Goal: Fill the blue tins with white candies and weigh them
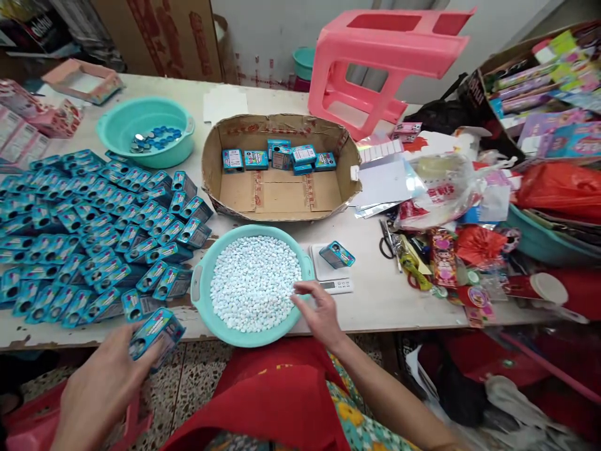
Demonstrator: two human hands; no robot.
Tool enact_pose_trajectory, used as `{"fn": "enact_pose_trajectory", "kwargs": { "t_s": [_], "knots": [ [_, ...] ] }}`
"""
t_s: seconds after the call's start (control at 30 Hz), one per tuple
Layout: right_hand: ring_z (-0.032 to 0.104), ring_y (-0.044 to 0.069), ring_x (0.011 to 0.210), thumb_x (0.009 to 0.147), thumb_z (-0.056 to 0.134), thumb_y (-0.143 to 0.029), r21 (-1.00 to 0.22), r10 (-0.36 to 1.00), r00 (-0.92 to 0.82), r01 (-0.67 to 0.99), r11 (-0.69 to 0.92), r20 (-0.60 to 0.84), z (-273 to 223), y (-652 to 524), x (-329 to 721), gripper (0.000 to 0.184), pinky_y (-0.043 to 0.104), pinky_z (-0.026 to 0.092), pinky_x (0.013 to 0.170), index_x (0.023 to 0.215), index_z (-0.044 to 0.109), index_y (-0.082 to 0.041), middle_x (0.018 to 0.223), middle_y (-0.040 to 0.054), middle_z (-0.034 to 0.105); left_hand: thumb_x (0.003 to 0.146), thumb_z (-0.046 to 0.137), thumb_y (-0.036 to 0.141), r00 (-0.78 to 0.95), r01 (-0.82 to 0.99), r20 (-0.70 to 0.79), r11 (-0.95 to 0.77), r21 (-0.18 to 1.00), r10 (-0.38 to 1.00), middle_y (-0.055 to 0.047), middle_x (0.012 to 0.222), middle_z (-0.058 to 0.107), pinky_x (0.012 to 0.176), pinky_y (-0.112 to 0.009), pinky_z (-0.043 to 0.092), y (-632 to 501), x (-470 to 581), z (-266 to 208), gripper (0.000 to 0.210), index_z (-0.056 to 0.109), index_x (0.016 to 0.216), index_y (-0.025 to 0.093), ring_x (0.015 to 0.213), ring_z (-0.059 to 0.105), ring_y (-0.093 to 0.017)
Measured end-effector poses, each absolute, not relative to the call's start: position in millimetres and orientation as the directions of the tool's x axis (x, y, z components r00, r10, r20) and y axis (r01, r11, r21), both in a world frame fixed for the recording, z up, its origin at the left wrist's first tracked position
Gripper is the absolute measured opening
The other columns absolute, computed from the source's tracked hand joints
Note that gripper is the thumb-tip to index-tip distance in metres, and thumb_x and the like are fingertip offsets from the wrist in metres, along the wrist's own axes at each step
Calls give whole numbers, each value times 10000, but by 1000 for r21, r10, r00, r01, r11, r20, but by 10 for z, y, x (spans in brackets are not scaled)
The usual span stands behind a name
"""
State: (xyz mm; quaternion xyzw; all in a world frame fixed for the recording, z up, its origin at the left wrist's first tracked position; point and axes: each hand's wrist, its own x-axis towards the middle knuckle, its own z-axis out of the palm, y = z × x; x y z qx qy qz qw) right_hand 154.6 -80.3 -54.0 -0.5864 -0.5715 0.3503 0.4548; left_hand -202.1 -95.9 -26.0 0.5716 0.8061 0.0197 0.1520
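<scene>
My left hand (pixel 106 376) grips a small blue printed box (pixel 157 335) in front of the table's edge, below many similar boxes (pixel 107 232) packed close together. My right hand (pixel 322 313) is over the right rim of a turquoise basin (pixel 201 316) filled with small white pellets (pixel 256 282). Its thumb and forefinger are curved with a gap between them; I see nothing held there. Right of the basin, another blue box (pixel 337 255) lies on a white digital scale (pixel 323 272), whose display figures are too small to read.
Behind the basin stands a cut-down cardboard box (pixel 282 213) with several blue boxes inside. A second turquoise basin (pixel 154 156) holds blue and silver round pieces. A pink stool (pixel 389 47) lies tipped at the back. Scissors (pixel 387 239) and packaging clutter cover the right side.
</scene>
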Motion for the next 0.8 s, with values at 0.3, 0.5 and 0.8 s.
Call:
{"fn": "enact_pose_trajectory", "kwargs": {
  "t_s": [0.3,0.5,0.8],
  "knots": [
    [492,256,1086,593,759,-443,-787,784,592,568,-243,185,-1090,-437,2626,742,413,423,904,1212,452,-170,1183,113,506,879,400,386,-351,922,111,323,215,930,-163,1152,561,845,-400,452,-795,-1819,-1347,422,531,1189,132,1083,527,-292],
    [551,223,899,673,699,-453,-800,855,494,572,-181,160,-818,-221,2524,399,392,434,857,956,599,-190,919,39,600,854,508,342,-286,866,268,128,483,920,-142,1151,577,996,-437,371,-679,-1557,-993,323,593,1098,148,1138,499,-270],
    [570,248,930,722,722,-340,-766,982,-59,618,178,181,-234,-220,1738,304,410,433,871,1012,644,-294,950,30,624,853,474,513,73,-292,-436,437,851,897,-144,1227,570,880,-368,476,-131,-197,-549,495,539,1202,168,1074,577,-231]
  ]
}}
